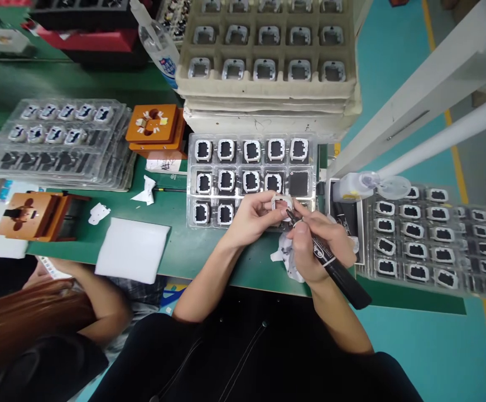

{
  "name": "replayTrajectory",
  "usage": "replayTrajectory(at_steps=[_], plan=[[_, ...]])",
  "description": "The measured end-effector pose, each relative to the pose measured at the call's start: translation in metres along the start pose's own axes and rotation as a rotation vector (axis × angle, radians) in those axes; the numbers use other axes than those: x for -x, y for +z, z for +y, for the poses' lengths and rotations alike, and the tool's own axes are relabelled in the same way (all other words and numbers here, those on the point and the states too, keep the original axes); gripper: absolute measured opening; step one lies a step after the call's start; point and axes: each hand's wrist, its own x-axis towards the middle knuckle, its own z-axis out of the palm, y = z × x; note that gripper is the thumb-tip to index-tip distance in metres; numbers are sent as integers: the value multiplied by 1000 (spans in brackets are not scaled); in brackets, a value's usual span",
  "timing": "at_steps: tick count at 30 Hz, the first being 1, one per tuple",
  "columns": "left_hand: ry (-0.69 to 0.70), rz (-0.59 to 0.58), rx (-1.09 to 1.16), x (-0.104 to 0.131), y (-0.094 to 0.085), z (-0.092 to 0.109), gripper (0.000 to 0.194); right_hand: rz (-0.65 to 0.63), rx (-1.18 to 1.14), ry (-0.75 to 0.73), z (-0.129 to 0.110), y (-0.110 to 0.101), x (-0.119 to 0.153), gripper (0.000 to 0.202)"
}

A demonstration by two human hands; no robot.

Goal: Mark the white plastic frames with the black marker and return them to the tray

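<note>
The small white frame (pixel 279 202) is pinched in the left hand (pixel 254 216) fingers, above the clear tray (pixel 192 184) near the table's front edge. Just right, the right hand (pixel 318 245) fingers clamp a black marker (pixel 330 262), tip touching the frame, barrel slanting back-right.

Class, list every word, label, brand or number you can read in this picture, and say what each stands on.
None can be read.
Black marker pen in the right hand: white print, too blurred.
Clear plastic bottle: blue and red label, too small.
White paper slip beside the orange block jig: handwriting, illegible.
The left hand holds a small white square frame, unmarked.
</note>
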Motion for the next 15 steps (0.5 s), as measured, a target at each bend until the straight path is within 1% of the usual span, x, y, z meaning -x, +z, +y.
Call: replayTrajectory(at_steps=[2, 3, 5, 7, 9, 11, 13, 15], plan=[[-8, 5, 12, -1, 1, -2, 41, 9, -24, -4, 0, -1, 0, 12], [6, 27, 23, -2, 3, -2, 43, 22, -39, -2, -1, -2, 0, 12], [76, 121, 13, -3, 8, -2, 44, 63, -53, 28, -4, -4, -2, 8], [178, 245, -88, -5, 14, -2, 44, 103, -13, 91, -8, -5, -4, 6], [285, 346, -294, -11, 21, -2, 42, 153, 30, 131, -11, -5, -7, 10], [375, 394, -572, -22, 28, -3, 35, 225, 29, 109, -11, -4, -9, 7], [411, 396, -867, -34, 35, -6, 22, 284, 0, 71, -8, -2, -10, 8], [413, 360, -1114, -45, 42, -7, 11, 309, 9, 72, -4, -4, -9, 13]])
